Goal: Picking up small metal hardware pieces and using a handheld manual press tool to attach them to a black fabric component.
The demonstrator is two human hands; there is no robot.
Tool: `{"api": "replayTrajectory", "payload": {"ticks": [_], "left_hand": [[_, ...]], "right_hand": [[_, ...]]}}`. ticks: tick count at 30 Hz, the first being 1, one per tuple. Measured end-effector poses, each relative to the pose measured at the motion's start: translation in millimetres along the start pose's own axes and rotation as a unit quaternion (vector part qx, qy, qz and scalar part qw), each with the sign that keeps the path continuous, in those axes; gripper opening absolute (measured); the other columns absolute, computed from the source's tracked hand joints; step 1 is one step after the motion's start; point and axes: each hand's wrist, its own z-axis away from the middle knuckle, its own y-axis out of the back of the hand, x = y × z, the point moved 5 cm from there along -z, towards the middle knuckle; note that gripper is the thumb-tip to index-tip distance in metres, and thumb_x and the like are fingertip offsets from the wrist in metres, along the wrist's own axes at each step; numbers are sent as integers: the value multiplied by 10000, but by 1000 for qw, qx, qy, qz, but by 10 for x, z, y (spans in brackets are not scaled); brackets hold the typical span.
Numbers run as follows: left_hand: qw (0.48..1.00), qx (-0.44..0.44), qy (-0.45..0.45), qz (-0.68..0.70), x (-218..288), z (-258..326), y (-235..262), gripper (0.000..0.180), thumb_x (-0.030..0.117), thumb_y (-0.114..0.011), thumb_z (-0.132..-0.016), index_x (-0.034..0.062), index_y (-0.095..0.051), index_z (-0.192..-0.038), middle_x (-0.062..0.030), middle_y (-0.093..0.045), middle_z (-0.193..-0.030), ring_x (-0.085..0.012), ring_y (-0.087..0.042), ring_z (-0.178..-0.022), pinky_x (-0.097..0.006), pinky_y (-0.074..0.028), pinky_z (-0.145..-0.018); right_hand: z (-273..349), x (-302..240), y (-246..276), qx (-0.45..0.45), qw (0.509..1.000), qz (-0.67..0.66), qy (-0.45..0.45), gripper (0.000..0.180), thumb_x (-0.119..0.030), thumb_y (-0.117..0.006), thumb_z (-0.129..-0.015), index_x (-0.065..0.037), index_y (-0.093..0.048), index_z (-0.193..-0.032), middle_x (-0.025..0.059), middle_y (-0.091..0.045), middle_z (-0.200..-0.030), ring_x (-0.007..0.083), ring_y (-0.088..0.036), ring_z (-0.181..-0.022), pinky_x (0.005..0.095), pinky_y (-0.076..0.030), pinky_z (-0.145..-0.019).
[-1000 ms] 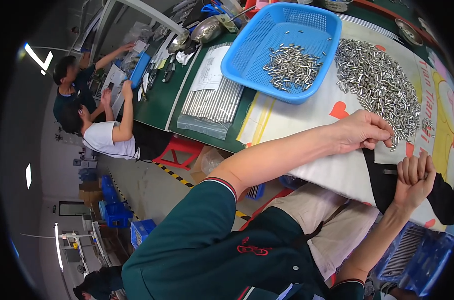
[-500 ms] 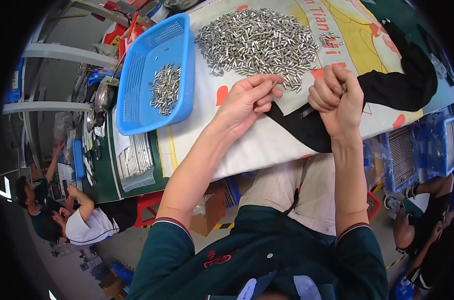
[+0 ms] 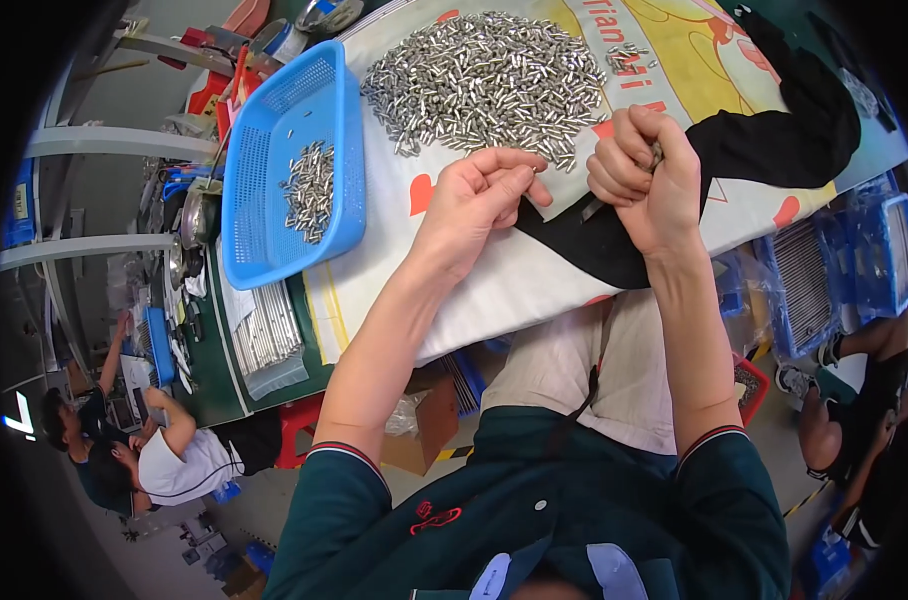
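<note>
My left hand (image 3: 480,203) is closed in a pinch just below the near edge of a heap of small silvery metal pins (image 3: 484,80). What sits between its fingertips, if anything, is too small to make out. To its right, my right hand (image 3: 652,185) is a fist around a slim grey metal tool (image 3: 592,210); its narrow end pokes out beside the fingers, and the rest is hidden. A black cloth (image 3: 584,245) lies beneath both hands. Left of the heap stands a blue perforated plastic basket (image 3: 349,200), with a smaller pile of metal pins (image 3: 311,190) inside.
A printed white cloth (image 3: 474,310) covers the table. A few pins (image 3: 629,57) lie apart at the far right. More black fabric (image 3: 774,145) stretches rightward. Bagged metal rods (image 3: 266,335) lie left; blue crates (image 3: 799,285) stand right. Other people (image 3: 184,460) sit at the left.
The view has shifted slightly, so the table things appear a little further left. Both hands keep nearly the same pose; the tiny metal piece by my left fingertips is less distinct now.
</note>
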Motion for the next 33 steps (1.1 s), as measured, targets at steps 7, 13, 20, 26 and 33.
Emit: {"api": "replayTrajectory", "payload": {"ticks": [7,13,20,26,33], "left_hand": [[811,-7,-264,-521,19,181,-411,142,82,-607,-736,16,-520,-827,-76,-482,-488,-202,-505,-443,-308,-382,-441],[809,19,-220,-545,12,164,-420,145,98,-629,-713,23,-533,-792,-72,-485,-482,-226,-509,-441,-332,-378,-430],[809,66,-250,-528,-23,162,-418,92,68,-638,-705,13,-563,-697,-37,-413,-435,-143,-406,-371,-275,-326,-383],[813,85,-227,-530,-24,173,-426,113,74,-627,-717,25,-545,-656,-45,-442,-429,-176,-463,-363,-293,-355,-380],[812,92,-234,-526,-20,172,-424,125,62,-637,-710,15,-541,-646,-45,-430,-425,-173,-453,-360,-290,-351,-378]], "right_hand": [[-22,7,24,-13,1000,11,9,312,-211,-312,-850,-127,-254,-555,-40,-210,-417,61,-153,-374,223,-144,-353],[0,-17,34,-12,1000,12,19,353,-218,-303,-873,-135,-256,-533,-45,-206,-398,63,-144,-373,218,-155,-355],[25,-48,54,-35,998,-5,58,325,-214,-321,-846,-126,-252,-541,-39,-213,-408,59,-150,-371,224,-127,-349],[34,-24,38,-48,998,18,45,366,-245,-317,-873,-133,-265,-529,-51,-206,-392,61,-138,-371,220,-150,-362],[35,-30,32,-54,997,14,46,374,-254,-318,-876,-132,-265,-526,-52,-209,-389,60,-135,-368,220,-148,-365]]}}
